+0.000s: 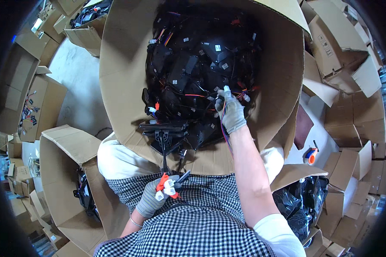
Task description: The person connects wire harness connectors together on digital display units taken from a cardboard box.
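head view: the left hand (152,198), in a grey knit glove, sits low against a black-and-white checked apron (201,222), its grip pressed together around a bunch of red and white plastic connectors (167,187) with a dark tool tip poking out toward the right. thin black wires run up from that bunch to a flat black module with a bracket (164,128), which rests on the near edge of a large open cardboard box (124,64).

the right hand (231,112), also grey-gloved, reaches into the box with the arm stretched forward; its grip pinches a small white connector (226,89) on a bundle of coloured wires (224,128) that trails back along the wrist. beneath it the box is filled with a heap of black electronic parts and tangled wiring (193,55).

smaller cardboard boxes (339,51) crowd the floor all around, and an orange tape dispenser (311,156) lies to the right.
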Demonstrator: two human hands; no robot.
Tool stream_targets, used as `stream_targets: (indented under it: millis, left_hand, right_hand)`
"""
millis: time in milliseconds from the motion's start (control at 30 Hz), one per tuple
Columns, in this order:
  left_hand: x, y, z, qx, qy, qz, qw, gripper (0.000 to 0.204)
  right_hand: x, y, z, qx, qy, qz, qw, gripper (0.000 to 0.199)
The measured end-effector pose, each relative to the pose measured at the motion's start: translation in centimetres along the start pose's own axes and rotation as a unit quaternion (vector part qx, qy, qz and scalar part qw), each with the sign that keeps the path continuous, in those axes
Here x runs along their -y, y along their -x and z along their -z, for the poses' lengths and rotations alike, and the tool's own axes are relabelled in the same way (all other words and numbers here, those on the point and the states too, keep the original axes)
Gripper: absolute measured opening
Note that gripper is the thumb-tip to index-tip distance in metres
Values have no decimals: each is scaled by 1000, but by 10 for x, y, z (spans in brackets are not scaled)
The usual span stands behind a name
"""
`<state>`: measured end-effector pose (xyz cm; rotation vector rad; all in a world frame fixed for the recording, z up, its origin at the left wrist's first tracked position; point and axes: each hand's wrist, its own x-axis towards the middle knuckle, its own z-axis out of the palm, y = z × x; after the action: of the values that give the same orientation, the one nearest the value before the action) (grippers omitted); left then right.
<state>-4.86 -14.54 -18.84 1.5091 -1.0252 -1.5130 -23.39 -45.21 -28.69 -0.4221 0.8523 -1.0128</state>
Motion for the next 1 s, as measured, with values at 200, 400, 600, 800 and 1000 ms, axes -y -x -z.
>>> stream_targets:
  millis: [200, 400, 600, 800, 1000]
  left_hand:
    - [-6, -2, -1, -24, 248, 49, 967, 36]
    - [-30, -34, -22, -12, 86, -1, 996, 56]
    - [-36, -18, -28, 40, 224, -12, 974, 56]
    - [-37, -14, -24, -43, 223, -42, 973, 68]
    - [-28, -12, -19, -24, 221, -34, 974, 64]
  right_hand:
    - [-29, 118, -16, 189, 221, 162, 943, 19]
    - [-64, 219, -22, 344, 592, 260, 681, 38]
    - [-60, 231, -20, 400, 475, 90, 778, 28]
    - [17, 233, -19, 274, 475, -6, 836, 31]
    - [22, 234, -54, 309, 617, 102, 717, 27]
